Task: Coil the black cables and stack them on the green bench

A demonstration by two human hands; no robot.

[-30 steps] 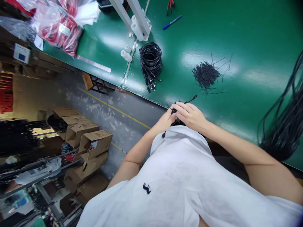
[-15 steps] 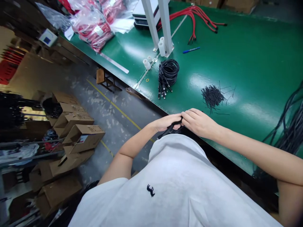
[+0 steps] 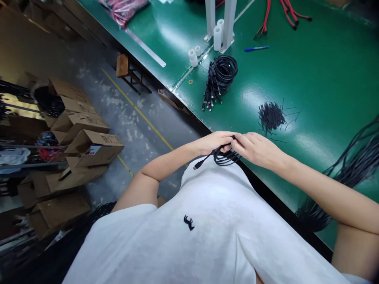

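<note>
A coiled black USB cable (image 3: 226,159) is held in front of my shirt at the table's edge, its plug (image 3: 198,165) sticking out to the lower left. My left hand (image 3: 215,142) is closed around the coil, thumb and fingers pressed together. Against it, my right hand (image 3: 257,149) pinches the coil's upper part; whether a tie is between those fingertips is hidden. Just beyond my hands lies a pile of short thin black ties (image 3: 271,116). Farther left on the table sits a bundle of coiled black cables (image 3: 222,75) with metal plugs.
The green table (image 3: 319,79) carries a blue pen (image 3: 256,48), white plastic rolls (image 3: 217,38) by metal posts, a ruler (image 3: 145,47), red cables (image 3: 288,12) and a bagged red bundle (image 3: 126,10). Loose black cables (image 3: 352,165) drape at right. A stool (image 3: 122,66) and cardboard boxes (image 3: 93,146) stand left.
My hands have lifted slightly, and the cable's loops and plug now show below them. The view has shifted, so the table's far items sit higher in the picture.
</note>
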